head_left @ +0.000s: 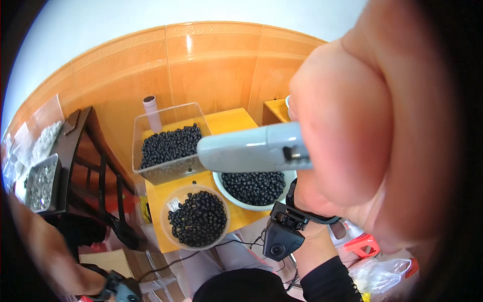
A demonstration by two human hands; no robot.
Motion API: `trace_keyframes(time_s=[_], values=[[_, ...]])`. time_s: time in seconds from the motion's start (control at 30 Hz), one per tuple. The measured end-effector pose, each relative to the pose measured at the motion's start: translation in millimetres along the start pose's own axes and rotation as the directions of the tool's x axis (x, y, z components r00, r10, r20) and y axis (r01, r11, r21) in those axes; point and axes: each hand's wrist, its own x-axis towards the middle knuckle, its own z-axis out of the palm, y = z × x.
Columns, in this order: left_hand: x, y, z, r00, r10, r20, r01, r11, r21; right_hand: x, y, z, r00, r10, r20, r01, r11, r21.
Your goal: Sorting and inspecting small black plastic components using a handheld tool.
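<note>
Nearest, large and blurred on the right, the right hand is curled around a light grey-blue pen-like object, which is held up close to the camera with its rounded end pointed left. The left hand is seen only in part at the near left edge; its fingers are hidden, so whether anything is grasped cannot be made out. For good handling, the object is best gripped firmly and moved slowly, since much of the right side is hidden behind the hand. A black cable is strung between the wrist cameras and should be given slack, so that the near edge of the worktop is not snagged. There, a round clear bowl is filled with small black pieces; more are held in a pale basin to its right and a clear rectangular bin farther back. On the left, a tray of clear bits is set on dark furniture. Farther, a lilac bottle is stood behind the bin, before an orange tiled wall.
</note>
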Motion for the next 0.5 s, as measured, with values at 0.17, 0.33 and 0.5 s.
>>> trace_keyframes(time_s=[0.17, 0.33, 0.5], values=[[-20.6, -7.2, 7.0, 0.996, 0.029, -0.085, -0.025, 0.998, 0.057, -6.2, 4.6, 6.3, 0.997, 0.06, 0.057, -0.06, 0.998, -0.001], [-40.2, 0.5, 14.7, 0.986, 0.042, -0.162, -0.012, 0.983, 0.183, -11.4, 10.3, 25.5, 0.991, 0.068, 0.113, -0.074, 0.996, 0.054], [-49.4, -4.0, 28.6, 0.967, 0.063, -0.246, 0.006, 0.962, 0.273, -17.3, 6.3, 31.2, 0.98, 0.101, 0.17, -0.116, 0.99, 0.085]])
